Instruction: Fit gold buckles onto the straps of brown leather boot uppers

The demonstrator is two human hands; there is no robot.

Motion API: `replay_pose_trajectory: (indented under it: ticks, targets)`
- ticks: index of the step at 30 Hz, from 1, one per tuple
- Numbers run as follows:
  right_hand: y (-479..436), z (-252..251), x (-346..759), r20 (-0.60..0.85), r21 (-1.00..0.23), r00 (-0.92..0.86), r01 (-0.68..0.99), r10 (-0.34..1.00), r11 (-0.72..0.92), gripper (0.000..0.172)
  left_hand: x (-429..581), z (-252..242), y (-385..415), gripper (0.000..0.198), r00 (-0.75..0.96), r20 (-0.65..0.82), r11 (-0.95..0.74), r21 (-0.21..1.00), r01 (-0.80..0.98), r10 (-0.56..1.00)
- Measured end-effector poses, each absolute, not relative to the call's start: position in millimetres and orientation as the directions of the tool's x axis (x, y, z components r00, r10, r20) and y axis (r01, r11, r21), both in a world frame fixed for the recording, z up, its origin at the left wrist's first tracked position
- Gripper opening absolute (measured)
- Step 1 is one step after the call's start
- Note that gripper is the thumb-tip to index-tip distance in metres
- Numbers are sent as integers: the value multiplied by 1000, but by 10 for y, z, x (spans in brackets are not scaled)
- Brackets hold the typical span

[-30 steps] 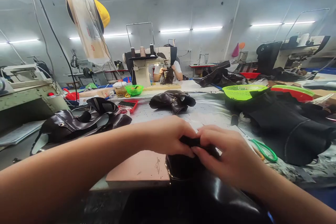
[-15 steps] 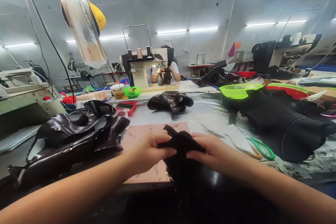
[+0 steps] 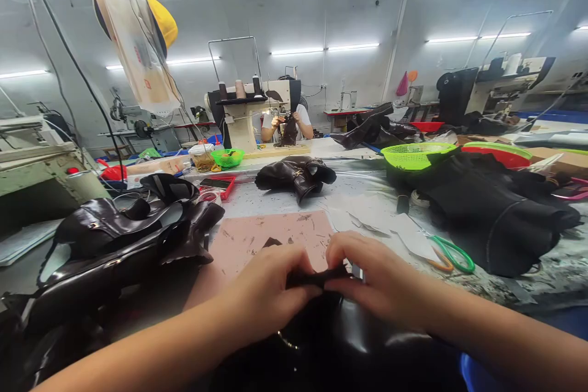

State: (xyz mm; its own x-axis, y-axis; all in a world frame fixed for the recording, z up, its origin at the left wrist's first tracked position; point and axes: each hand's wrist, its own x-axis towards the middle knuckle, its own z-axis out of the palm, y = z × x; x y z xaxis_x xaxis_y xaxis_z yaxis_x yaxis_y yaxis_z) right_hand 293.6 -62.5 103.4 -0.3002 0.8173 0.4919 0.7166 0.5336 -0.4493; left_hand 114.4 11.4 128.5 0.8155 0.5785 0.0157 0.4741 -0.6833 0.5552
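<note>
At far left a clear plastic bag (image 3: 138,43) hangs beside a yellow cap (image 3: 162,18); whether the cap is inside is unclear. Below, glossy black boot uppers (image 3: 110,226) lie in a pile. Further right on the desk (image 3: 358,190), a tub (image 3: 202,158) with a whitish top has amber contents too small to make out; near it, a red tray (image 3: 232,184) holds a dark, flat, phone-like object (image 3: 215,184), and a small green basket (image 3: 228,159) holds small dark bits. The left hand (image 3: 278,278) reaches in from the lower left, palm down, its thumb and fingers clamped on the folded edge of a black glossy piece (image 3: 361,331). That piece is low in front of the wearer, its edge raised before a pink board (image 3: 271,229). The right hand (image 3: 372,272) mirrors this from the lower right, fingers curled over the same edge with the thumb beneath, its tips just beside the left hand's. Beyond, to the right, a lime basket (image 3: 408,158) has black material (image 3: 487,214) against its near side, its contents hard to make out. Green-handled scissors (image 3: 459,257) lie near the right forearm; a blue curved rim (image 3: 467,373) shows at the bottom edge. Farther right, a red container (image 3: 498,160) sits with a lime-coloured rim above it.
</note>
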Motion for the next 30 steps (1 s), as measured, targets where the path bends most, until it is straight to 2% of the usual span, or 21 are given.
replay_pose_trajectory:
  ticks: [2,4,6,9,12,15,18,20,21,24,27,30]
  targets:
    - [-664,1036,2868,541,-312,-399,723,740,617,8,1122,1317,89,12,871,-76,-742,491,457,486]
    - [-708,1055,2807,558,-135,-520,711,646,690,17,1092,1337,58,14,934,-126,-826,438,354,334]
    - [-758,1096,2759,537,18,-605,705,588,708,26,1061,1335,12,21,964,-125,-850,456,264,233]
    - [-835,1177,2715,481,207,-717,652,505,729,29,1020,1294,-75,19,967,-141,-829,497,254,212]
    - [-885,1245,2705,380,332,-822,550,425,766,25,965,1200,-134,17,955,-191,-856,427,291,229]
    - [-885,1280,2735,297,354,-868,487,398,798,22,852,1050,-124,19,956,-146,-878,379,293,256]
    - [-808,1253,2781,313,338,-865,488,393,805,19,704,917,-60,19,937,-97,-816,467,340,335]
    - [-709,1194,2781,344,266,-822,549,454,792,17,638,890,-13,23,914,-115,-760,521,390,390]
    - [-651,1154,2764,361,197,-787,588,500,784,15,625,899,5,24,905,-139,-740,533,410,402]
    - [-500,1021,2662,416,-83,-639,682,647,727,9,648,981,31,11,897,-179,-679,599,425,403]
    - [-464,901,2575,509,-344,-470,657,721,671,25,676,1030,15,18,896,-128,-610,691,388,424]
    - [-526,791,2574,579,-454,-374,591,725,667,30,640,972,-33,18,865,-96,-567,718,403,493]
